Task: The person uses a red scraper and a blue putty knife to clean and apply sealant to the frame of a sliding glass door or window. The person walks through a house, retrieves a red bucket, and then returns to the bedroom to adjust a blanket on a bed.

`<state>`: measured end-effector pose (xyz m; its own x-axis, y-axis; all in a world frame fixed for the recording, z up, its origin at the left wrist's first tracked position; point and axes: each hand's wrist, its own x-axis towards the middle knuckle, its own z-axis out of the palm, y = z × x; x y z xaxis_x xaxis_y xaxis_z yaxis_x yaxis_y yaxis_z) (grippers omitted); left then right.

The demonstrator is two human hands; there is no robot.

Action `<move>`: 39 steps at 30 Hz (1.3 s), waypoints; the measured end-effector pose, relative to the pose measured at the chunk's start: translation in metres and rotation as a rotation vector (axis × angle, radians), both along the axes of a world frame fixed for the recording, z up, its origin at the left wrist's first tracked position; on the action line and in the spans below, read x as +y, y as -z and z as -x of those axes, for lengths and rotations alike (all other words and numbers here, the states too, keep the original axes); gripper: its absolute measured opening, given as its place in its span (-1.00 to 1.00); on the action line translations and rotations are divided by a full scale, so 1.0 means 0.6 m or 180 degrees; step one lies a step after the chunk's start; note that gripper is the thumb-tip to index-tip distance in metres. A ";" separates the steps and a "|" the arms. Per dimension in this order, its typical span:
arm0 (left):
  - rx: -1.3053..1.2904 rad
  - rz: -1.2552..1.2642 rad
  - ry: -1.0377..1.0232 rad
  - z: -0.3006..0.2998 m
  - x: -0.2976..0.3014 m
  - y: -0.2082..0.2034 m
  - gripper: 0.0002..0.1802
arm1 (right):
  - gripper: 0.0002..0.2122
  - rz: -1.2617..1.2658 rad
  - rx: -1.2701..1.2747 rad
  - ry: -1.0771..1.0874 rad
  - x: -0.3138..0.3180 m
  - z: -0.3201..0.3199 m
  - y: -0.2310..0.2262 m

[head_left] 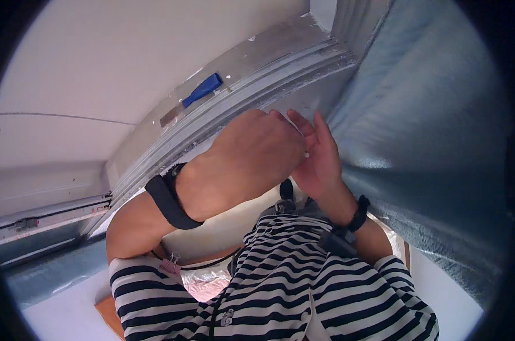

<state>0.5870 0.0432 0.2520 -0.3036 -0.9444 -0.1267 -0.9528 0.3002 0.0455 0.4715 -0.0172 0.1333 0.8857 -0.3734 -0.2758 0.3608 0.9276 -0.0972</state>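
A: Where's the small white piece point(306, 153)?
B: Between our hands, touching the right palm, just past the left knuckles.
A: Our hands?
B: Left hand point(257, 150) curled shut; right hand point(320, 162) open, fingers straight beside the silver curtain point(428, 142).

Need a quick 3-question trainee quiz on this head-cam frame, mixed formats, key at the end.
1. True or false: the left hand and the right hand are raised close together in front of the silvery foil-faced panel.
2. Multiple choice: the blue tool lies
A. in the right hand
B. on the grey ledge above the hands
C. clipped to the shirt
3. Fill in: each wrist wears a ____ band, as on the left wrist.

Key
1. True. Whether the fingers grip anything cannot be told.
2. B
3. black
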 end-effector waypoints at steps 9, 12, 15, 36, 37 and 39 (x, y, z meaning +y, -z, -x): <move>0.0486 -0.0179 -0.0379 -0.104 -0.034 -0.041 -0.85 | -0.59 -0.0020 0.0134 0.0241 -0.034 -0.037 -0.019; 0.0686 0.0393 -0.0911 -0.144 -0.053 -0.019 -0.83 | -0.60 0.0054 0.0100 0.0503 -0.070 -0.038 -0.027; 0.0565 0.0524 -0.1494 -0.159 -0.063 0.022 -0.81 | -0.60 0.0276 -0.0156 0.0706 -0.108 -0.017 -0.027; 0.0378 0.0205 -0.1625 -0.108 -0.231 0.087 -0.81 | -0.49 0.0151 -0.0134 0.0881 -0.303 0.111 -0.006; 0.0457 0.0224 -0.1600 -0.108 -0.240 0.087 -0.81 | -0.49 0.0155 -0.0145 0.0885 -0.306 0.110 -0.007; 0.0534 0.0241 -0.1560 -0.106 -0.256 0.089 -0.82 | -0.49 0.0147 -0.0146 0.0877 -0.308 0.109 -0.011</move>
<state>0.6505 -0.1105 0.1988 0.1662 -0.9853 -0.0400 -0.9637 -0.1709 0.2050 0.4060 -0.2019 0.1399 0.7603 -0.6130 -0.2149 0.6037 0.7889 -0.1147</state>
